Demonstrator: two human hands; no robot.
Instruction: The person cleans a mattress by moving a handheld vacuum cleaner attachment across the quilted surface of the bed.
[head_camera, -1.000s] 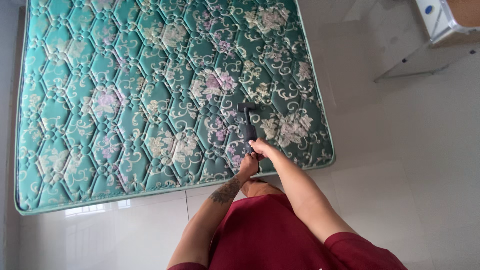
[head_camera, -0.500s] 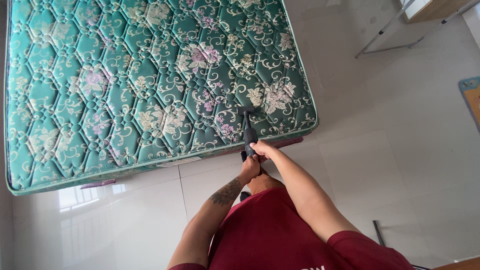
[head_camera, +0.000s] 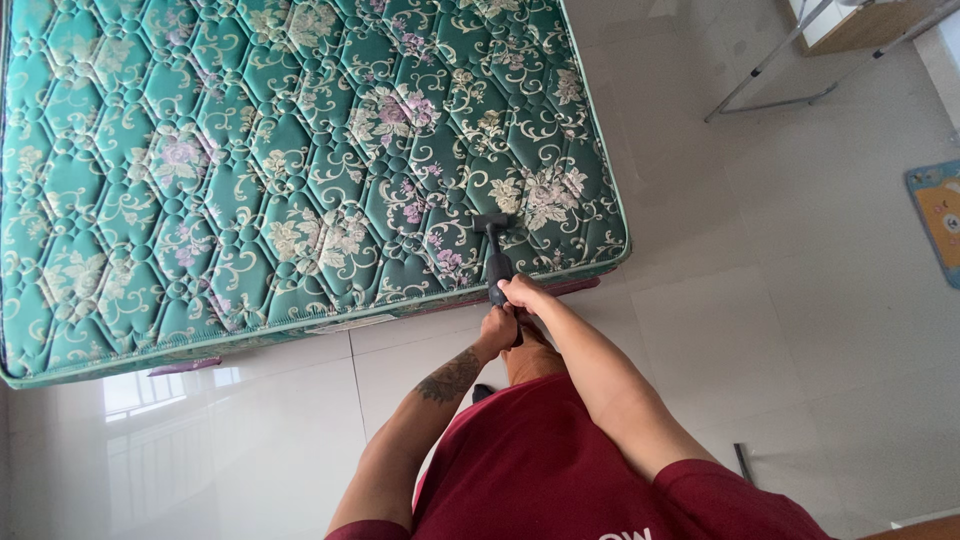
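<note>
Right hand (head_camera: 522, 293): wrapped round the upper part of the dark handle, fingers (head_camera: 513, 288) curled tight, no gap showing.
Left hand (head_camera: 497, 330): just below the right one, touching it, fingers closed round the lower end of the same handle; forearm tattooed.
Vacuum wand (head_camera: 496, 262): black, slim, running straight ahead from both sets of fingers over the near edge of the mattress.
Nozzle (head_camera: 491, 221): short flat head at the far end of the wand, well beyond the fingertips, pressed on the quilted top.
Mattress (head_camera: 250, 180): teal, diamond-quilted with pale floral scrolls, spread ahead and to the left of the fingers; near right corner just beside the right hand.
Floor (head_camera: 800, 300): glossy pale tiles under and to the right of the hands.
Red shirt (head_camera: 540, 460): directly beneath the arms.
Metal frame legs (head_camera: 770, 80): far ahead and right of the fingers.
Small mat (head_camera: 940, 215): at the right edge, well apart from the hands.
</note>
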